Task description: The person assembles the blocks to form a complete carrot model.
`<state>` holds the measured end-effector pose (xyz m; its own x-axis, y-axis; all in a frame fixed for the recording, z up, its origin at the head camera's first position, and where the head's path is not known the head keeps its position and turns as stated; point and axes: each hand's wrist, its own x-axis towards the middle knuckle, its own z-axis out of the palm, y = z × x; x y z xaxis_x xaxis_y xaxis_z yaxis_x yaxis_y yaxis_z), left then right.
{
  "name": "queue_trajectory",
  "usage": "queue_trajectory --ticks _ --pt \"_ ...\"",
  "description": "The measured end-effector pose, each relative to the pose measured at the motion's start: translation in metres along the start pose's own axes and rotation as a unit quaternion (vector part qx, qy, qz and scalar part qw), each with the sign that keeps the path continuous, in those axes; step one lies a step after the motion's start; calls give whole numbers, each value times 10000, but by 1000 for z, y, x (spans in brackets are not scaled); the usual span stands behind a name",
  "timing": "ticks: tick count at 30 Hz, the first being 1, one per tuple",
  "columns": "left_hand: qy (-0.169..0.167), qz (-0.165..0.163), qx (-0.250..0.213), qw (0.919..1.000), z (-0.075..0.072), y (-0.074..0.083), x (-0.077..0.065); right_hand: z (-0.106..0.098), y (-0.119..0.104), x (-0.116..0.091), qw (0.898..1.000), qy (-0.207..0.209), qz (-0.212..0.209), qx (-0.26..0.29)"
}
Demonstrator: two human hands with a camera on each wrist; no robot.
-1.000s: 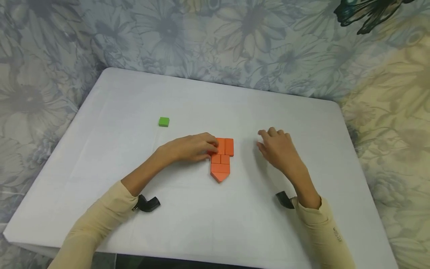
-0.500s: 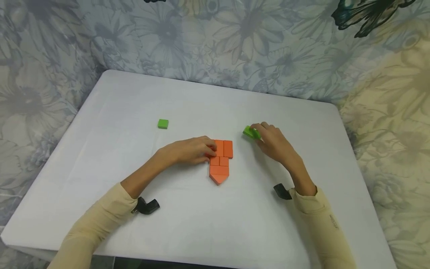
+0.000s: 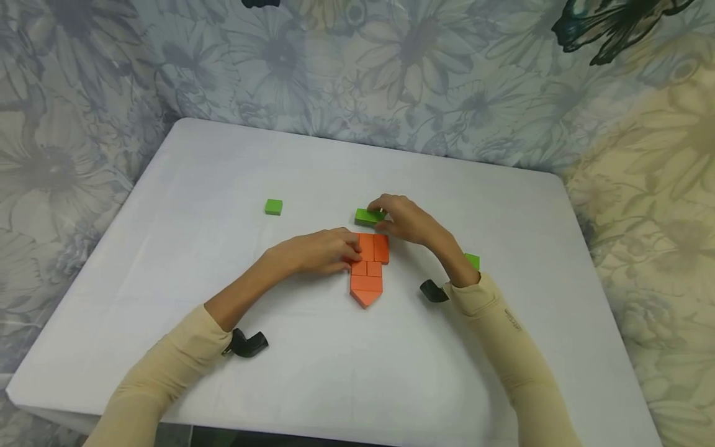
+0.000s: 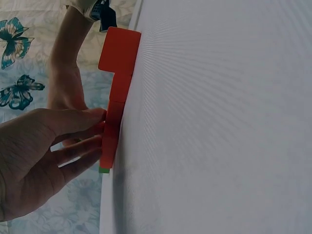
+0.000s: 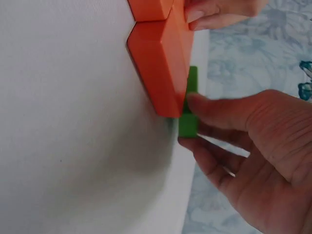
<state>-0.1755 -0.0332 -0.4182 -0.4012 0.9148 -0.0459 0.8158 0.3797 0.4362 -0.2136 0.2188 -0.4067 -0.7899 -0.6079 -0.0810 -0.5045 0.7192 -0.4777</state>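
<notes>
Several orange blocks (image 3: 366,283) lie joined flat on the white table, with a pointed piece at the near end. My left hand (image 3: 324,251) holds the left side of the far row, its fingers over an orange block (image 4: 111,131) that they partly hide. Just beyond that row, my right hand (image 3: 410,220) grips a long green block (image 3: 365,216) between thumb and fingers. The right wrist view shows the green block (image 5: 188,126) close behind an orange block (image 5: 161,58). Whether they touch, I cannot tell.
A small green block (image 3: 274,207) lies at the far left of the orange shape. Another green block (image 3: 472,261) is partly hidden behind the right wrist. Black wrist devices (image 3: 248,343) stick out from both sleeves. A floral wall (image 3: 391,74) stands behind the table (image 3: 223,161).
My right hand has picked up the green block and moved it left to the far side of the orange shape. Another green block has come into view by the right wrist. The left hand stays put.
</notes>
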Motion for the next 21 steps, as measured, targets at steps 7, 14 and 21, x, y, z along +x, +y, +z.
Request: queue_trajectory --ticks 7,14,21 --pt "22 -46 -15 10000 0 1 -1 -5 -3 10 9979 -627 143 -61" --pt "69 -60 -75 9999 0 0 -1 -5 -9 17 9940 -1053 161 -234" --pt "80 17 -20 10000 1 0 0 -6 -12 13 9922 -1232 91 -194"
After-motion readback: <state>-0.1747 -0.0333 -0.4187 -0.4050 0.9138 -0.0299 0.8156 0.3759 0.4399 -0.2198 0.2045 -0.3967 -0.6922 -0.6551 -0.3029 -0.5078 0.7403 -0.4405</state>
